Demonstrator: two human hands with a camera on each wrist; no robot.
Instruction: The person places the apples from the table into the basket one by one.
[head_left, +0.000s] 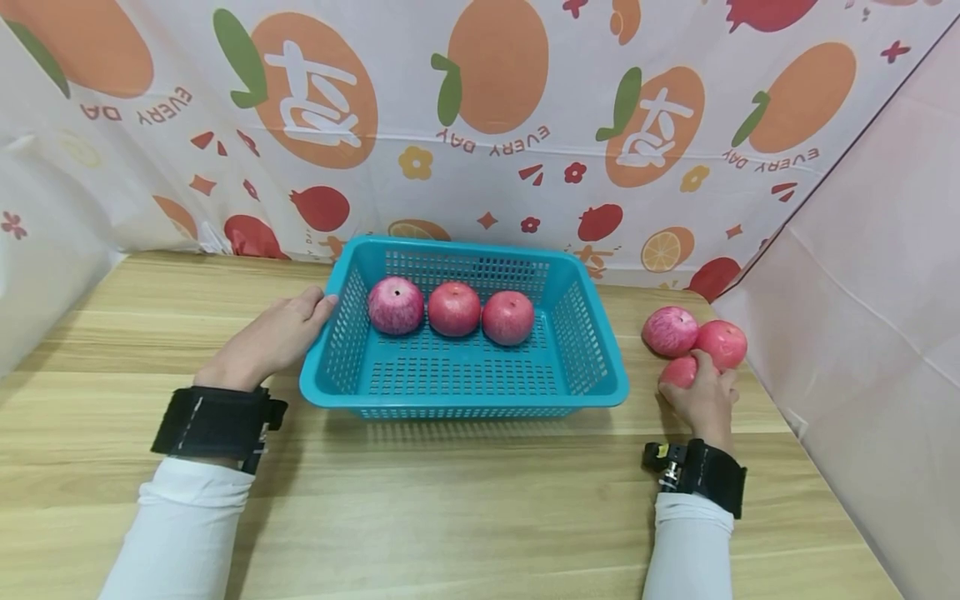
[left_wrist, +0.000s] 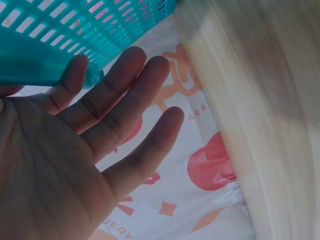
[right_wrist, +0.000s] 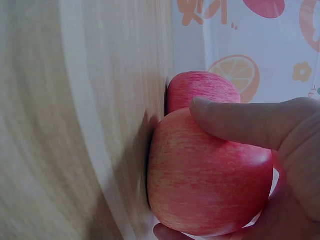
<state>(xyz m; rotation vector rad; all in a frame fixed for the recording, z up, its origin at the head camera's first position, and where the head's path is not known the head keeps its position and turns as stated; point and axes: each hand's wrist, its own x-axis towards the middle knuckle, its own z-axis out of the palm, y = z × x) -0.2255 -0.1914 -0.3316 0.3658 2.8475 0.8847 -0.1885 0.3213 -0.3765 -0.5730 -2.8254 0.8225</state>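
Note:
My left hand (head_left: 270,337) is at the left rim of a turquoise plastic basket (head_left: 465,406), fingertips touching it. The left wrist view shows that hand (left_wrist: 70,150) palm on, its fingers loosely extended beside the basket's wall (left_wrist: 35,60). Three red apples lie in a row inside: a streaked purplish one (head_left: 396,307), a middle one (head_left: 453,309) and a right one (head_left: 508,318). On the right, my right hand (head_left: 705,400) grips a red apple (right_wrist: 210,175) resting on the table, thumb across it. Close behind are a streaked apple (head_left: 670,331) and another red apple (head_left: 722,342).
The basket stands on a wood-grain table (head_left: 450,508) near its back edge. A fruit-printed cloth (head_left: 420,200) hangs behind, and a plain pale sheet (head_left: 862,275) borders the right side. Each wrist wears a black strap, such as the left strap (head_left: 210,423).

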